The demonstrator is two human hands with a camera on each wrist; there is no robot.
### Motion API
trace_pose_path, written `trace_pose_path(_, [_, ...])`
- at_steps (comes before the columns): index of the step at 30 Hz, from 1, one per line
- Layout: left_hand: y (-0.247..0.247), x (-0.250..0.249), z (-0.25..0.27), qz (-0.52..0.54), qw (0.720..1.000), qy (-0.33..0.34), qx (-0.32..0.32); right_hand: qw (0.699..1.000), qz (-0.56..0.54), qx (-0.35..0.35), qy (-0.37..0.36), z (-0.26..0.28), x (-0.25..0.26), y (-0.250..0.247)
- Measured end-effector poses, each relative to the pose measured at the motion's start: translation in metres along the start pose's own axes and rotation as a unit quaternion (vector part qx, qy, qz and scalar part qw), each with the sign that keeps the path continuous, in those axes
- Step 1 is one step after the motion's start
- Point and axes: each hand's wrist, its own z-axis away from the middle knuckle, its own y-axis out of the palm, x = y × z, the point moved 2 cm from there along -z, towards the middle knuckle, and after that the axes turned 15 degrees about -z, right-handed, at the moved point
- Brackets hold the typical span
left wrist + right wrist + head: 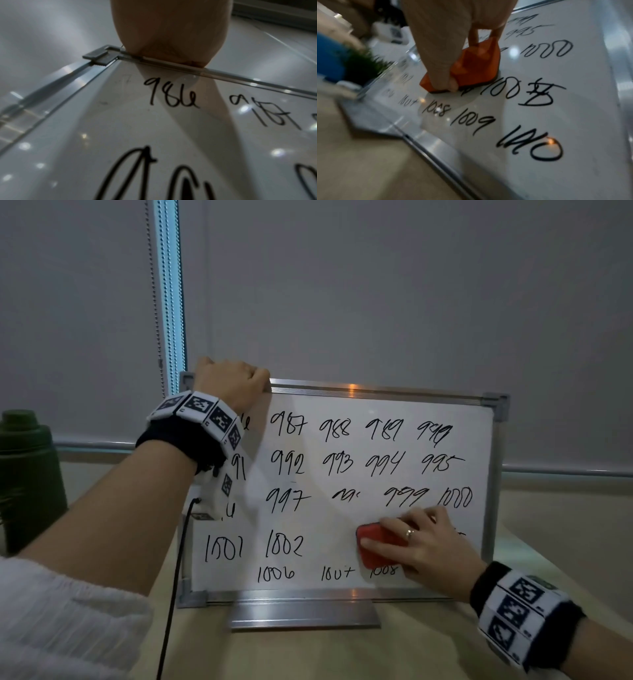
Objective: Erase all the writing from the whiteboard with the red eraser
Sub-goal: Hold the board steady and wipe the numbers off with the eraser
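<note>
A small metal-framed whiteboard (376, 402) stands upright on the table, covered with black handwritten numbers in rows. My left hand (233, 383) grips its top edge near the left corner, fingers curled over the frame (223, 75). My right hand (416, 542) holds the red eraser (375, 544) flat against the board's lower middle, thumb and fingers pinching its sides. In the right wrist view the eraser (471, 67) presses on the board beside the number 1005. A bare patch runs left of the eraser, and one number above it is half wiped.
The board rests on a metal foot (305, 613) on a beige table (342, 655). A dark green flask (29, 474) stands at the left. A black cable (174, 583) hangs from my left wrist in front of the board's left edge. Grey blinds (376, 285) fill the background.
</note>
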Motion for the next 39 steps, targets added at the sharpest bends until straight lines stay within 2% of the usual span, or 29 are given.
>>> trace_pose_path(2, [0.001,-0.001,0.0,0.003,1.0,-0.003,-0.003,1.0,0.019,-0.015,0.012,-0.012,-0.008,-0.012])
trace_pose_path(5, [0.0,-0.001,-0.001,0.008,1.0,-0.003,-0.003,0.981,-0.005,-0.127,0.144,-0.04,-0.032,-0.038])
trace_pose_path(6, [-0.001,-0.001,0.0,0.009,1.0,-0.003,-0.002,0.975,-0.014,-0.147,0.168,-0.046,-0.033,-0.041])
trace_pose_path(8, [-0.001,-0.001,0.002,0.007,1.0,-0.004,-0.006,0.977,-0.021,-0.156,0.144,-0.045,-0.022,-0.033])
trace_pose_path(9, [-0.002,-0.001,0.002,0.006,1.0,-0.005,-0.01,0.984,-0.016,-0.137,0.11,-0.039,-0.011,-0.022])
trace_pose_path(12, [-0.003,-0.002,0.004,0.011,1.0,-0.009,-0.01,1.0,-0.002,-0.022,0.014,-0.018,0.015,0.003])
trace_pose_path(14, [-0.003,-0.002,0.004,0.011,1.0,-0.01,-0.013,1.0,0.015,-0.021,0.003,-0.021,0.007,-0.003])
trace_pose_path(16, [-0.004,-0.003,0.004,0.012,1.0,-0.009,-0.014,0.995,0.011,-0.081,0.051,-0.034,-0.011,-0.019])
trace_pose_path(18, [-0.004,-0.004,0.005,0.011,1.0,-0.008,-0.014,0.98,-0.006,-0.148,0.134,-0.046,-0.027,-0.036])
trace_pose_path(20, [-0.005,-0.003,0.006,0.006,1.0,-0.011,-0.015,0.968,-0.024,-0.167,0.185,-0.046,-0.028,-0.037])
trace_pose_path(22, [-0.005,-0.003,0.006,0.001,1.0,-0.013,-0.017,0.976,-0.027,-0.153,0.153,-0.033,-0.016,-0.022])
trace_pose_path(24, [-0.005,-0.003,0.006,0.002,1.0,-0.011,-0.017,0.994,-0.004,-0.095,0.059,-0.015,-0.001,-0.006])
trace_pose_path(26, [-0.004,-0.003,0.006,0.004,1.0,-0.011,-0.019,0.999,0.024,-0.043,0.018,-0.009,-0.001,-0.007])
trace_pose_path(27, [-0.003,-0.003,0.006,0.006,1.0,-0.011,-0.02,0.998,0.029,-0.054,0.034,-0.012,-0.008,-0.013])
trace_pose_path(30, [-0.004,-0.003,0.006,0.01,1.0,-0.012,-0.019,0.976,0.006,-0.14,0.169,-0.028,-0.026,-0.036])
trace_pose_path(31, [-0.005,-0.003,0.006,0.013,1.0,-0.013,-0.017,0.97,0.0,-0.156,0.189,-0.03,-0.026,-0.037])
trace_pose_path(33, [-0.007,-0.003,0.008,0.018,1.0,-0.013,-0.017,0.98,-0.005,-0.145,0.137,-0.025,-0.013,-0.023])
trace_pose_path(35, [-0.009,-0.003,0.009,0.02,0.999,-0.015,-0.021,0.998,0.005,-0.056,0.027,-0.017,0.005,-0.006])
trace_pose_path(36, [-0.009,-0.004,0.009,0.018,0.999,-0.015,-0.023,1.0,0.014,-0.016,-0.004,-0.016,0.008,-0.004])
trace_pose_path(37, [-0.009,-0.004,0.01,0.015,1.0,-0.016,-0.023,1.0,0.026,-0.007,-0.012,-0.02,0.004,-0.009])
trace_pose_path(39, [-0.009,-0.006,0.009,0.013,1.0,-0.016,-0.023,0.997,0.018,-0.063,0.044,-0.037,-0.014,-0.027])
